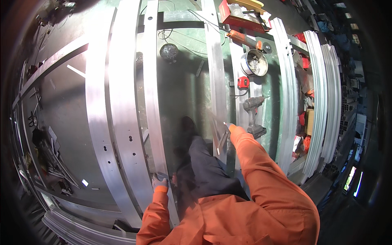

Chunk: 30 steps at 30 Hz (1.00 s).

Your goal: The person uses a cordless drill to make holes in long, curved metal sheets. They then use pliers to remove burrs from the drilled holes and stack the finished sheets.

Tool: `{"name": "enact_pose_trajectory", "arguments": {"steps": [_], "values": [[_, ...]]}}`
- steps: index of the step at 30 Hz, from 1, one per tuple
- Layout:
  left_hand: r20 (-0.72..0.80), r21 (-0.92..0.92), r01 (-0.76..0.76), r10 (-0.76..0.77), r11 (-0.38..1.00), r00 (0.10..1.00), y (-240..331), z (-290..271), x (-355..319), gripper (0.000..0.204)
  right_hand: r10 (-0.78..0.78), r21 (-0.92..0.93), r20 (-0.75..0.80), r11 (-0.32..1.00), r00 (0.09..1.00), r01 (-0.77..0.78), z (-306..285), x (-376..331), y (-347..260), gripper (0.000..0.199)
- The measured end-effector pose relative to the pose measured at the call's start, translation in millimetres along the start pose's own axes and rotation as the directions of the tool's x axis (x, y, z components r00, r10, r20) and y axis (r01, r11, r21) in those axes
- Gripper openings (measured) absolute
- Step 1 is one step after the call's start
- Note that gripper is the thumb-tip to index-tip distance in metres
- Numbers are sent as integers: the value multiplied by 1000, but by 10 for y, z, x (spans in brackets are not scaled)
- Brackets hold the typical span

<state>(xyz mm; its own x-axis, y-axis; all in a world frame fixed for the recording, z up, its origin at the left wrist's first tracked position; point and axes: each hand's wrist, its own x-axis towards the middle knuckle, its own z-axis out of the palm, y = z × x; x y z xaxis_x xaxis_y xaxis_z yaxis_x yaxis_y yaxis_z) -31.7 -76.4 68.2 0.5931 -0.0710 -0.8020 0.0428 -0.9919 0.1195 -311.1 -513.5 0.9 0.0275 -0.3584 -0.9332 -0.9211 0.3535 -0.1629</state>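
Observation:
My left hand (159,182), in a greyish glove, is low in the picture against a long aluminium profile (153,102). Its fingers look curled, and a small dark shape shows at them, too unclear to name. My right hand (232,128) reaches forward past my knee, beside another long aluminium profile (216,69). That hand looks closed, with a small pale tip poking out at its front. Just below it, thin metal strips (222,142) lean over the profile. To the right of this hand a cordless drill (254,116) lies across a bar.
Beyond the drill are a red tape measure (243,82), a round tin (254,63) of small parts, an orange power tool (241,38) and a red box (245,18). Wide aluminium profiles (124,81) lie left. Bundled profiles (316,102) stand right. A cable trails on the floor.

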Motion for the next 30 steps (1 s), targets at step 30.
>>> {"name": "enact_pose_trajectory", "arguments": {"steps": [30], "values": [[393,-95,-373,379,923,838,1969,-850,-105,43,89,309,-890,840,448,445,-2435,423,-1140,20]]}}
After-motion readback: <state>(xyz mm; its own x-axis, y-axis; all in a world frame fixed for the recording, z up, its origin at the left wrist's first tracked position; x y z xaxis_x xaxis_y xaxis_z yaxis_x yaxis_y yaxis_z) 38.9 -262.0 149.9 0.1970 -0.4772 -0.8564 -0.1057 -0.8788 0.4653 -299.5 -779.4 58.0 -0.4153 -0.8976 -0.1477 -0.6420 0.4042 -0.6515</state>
